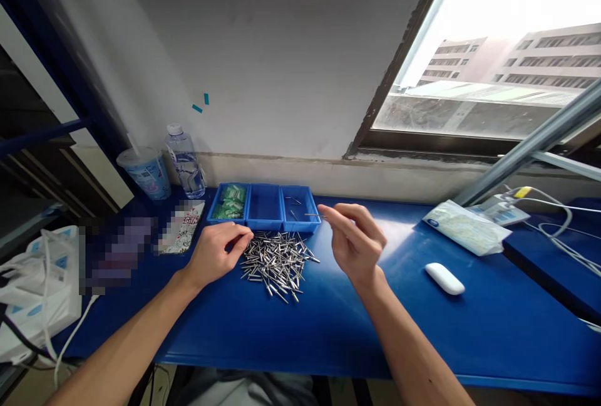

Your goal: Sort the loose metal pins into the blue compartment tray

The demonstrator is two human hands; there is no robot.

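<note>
Blue bench (328, 343) carries row of three blue bins (264, 202). Heap of metal pins (277, 262) just in front of bins. Right hand (357, 240) beside right bin (300, 227), fingertips pinching one thin pin (310, 214). Left hand (218, 249) at heap's left edge, fingers curled; cannot tell whether holding anything. Green packets (231, 202) in left bin (225, 222). Few loose pins (293, 213) in right bin.
</note>
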